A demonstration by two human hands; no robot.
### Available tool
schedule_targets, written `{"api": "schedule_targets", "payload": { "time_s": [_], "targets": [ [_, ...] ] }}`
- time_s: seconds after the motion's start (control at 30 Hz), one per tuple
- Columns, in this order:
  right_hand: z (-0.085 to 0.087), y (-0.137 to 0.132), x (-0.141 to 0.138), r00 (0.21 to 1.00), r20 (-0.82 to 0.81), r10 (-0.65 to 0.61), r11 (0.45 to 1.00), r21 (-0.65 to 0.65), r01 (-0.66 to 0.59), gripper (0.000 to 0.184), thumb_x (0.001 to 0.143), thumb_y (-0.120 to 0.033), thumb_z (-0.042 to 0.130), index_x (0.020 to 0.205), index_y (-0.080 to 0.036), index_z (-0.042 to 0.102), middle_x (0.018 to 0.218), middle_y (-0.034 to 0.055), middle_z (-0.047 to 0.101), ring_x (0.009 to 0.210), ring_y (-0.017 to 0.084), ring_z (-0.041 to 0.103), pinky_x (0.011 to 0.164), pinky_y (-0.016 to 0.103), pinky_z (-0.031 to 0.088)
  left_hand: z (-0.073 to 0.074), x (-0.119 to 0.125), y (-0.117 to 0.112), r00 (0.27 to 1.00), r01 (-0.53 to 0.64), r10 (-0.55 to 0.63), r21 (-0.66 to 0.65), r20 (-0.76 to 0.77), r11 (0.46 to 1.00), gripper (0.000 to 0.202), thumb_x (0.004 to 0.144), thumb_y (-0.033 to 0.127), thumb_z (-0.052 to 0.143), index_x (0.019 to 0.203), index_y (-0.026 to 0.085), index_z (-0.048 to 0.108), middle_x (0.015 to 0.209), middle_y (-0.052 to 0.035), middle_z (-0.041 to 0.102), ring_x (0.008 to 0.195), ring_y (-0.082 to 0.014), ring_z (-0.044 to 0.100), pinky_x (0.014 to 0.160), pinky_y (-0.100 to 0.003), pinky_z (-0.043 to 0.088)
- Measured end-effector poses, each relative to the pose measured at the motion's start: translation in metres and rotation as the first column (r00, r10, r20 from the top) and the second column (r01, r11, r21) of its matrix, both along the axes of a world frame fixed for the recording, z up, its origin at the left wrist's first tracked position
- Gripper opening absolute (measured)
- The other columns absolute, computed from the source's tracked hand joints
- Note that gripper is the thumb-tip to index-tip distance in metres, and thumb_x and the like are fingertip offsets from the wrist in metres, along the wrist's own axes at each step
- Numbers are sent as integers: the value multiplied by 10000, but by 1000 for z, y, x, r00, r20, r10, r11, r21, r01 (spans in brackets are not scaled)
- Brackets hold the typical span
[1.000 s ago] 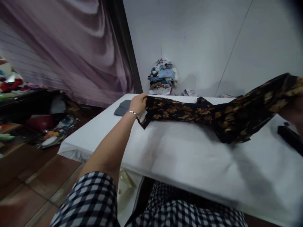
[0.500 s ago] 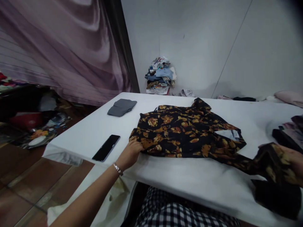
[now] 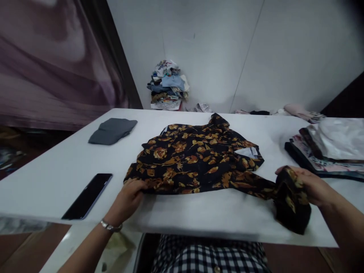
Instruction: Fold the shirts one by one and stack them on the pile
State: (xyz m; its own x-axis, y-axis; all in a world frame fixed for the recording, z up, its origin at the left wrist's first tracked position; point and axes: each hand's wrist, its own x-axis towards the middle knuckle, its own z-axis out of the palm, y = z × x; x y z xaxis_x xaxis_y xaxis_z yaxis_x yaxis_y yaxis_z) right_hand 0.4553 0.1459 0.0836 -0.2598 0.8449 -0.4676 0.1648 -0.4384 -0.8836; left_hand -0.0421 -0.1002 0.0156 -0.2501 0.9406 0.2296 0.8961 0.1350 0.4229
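Observation:
A black garment with an orange floral print (image 3: pixel 196 159) lies spread on the white table (image 3: pixel 204 212) in front of me. My left hand (image 3: pixel 127 199), with a silver bracelet on the wrist, pinches the garment's near left edge. My right hand (image 3: pixel 307 184) is closed round a bunched end of the same garment at the near right, where the cloth hangs toward the table's front edge.
A black phone (image 3: pixel 88 195) lies near the table's front left. A folded grey cloth (image 3: pixel 112 131) sits at the far left. A stack of folded fabrics (image 3: pixel 330 148) stands at the right. A heap of clothes (image 3: pixel 167 85) rests against the back wall.
The garment, held stretched in the air a second ago, now lies flat on the table. My left hand came from the far side to the near edge, and the view swung right.

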Motion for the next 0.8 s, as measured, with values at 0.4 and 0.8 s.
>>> {"api": "schedule_targets", "payload": {
  "time_s": [0.4,0.8],
  "targets": [
    [125,208,-182,994,-109,-25,770,632,89,192,842,-179,506,1009,-104,563,970,34,621,952,146,593,876,367,461,36,-88,172,875,-419,463,-257,141,871,305,717,218,482,940,104,656,842,-51,693,779,-198,623,706,-274,481],
    [-50,109,-85,730,675,109,601,540,-589,442,700,-496,692,1049,-225,673,1074,81,669,962,272,621,869,437,487,-10,-55,110,911,-361,332,-84,-246,929,439,844,501,417,920,143,660,968,-137,644,963,-301,598,851,-415,471]
  ]
}}
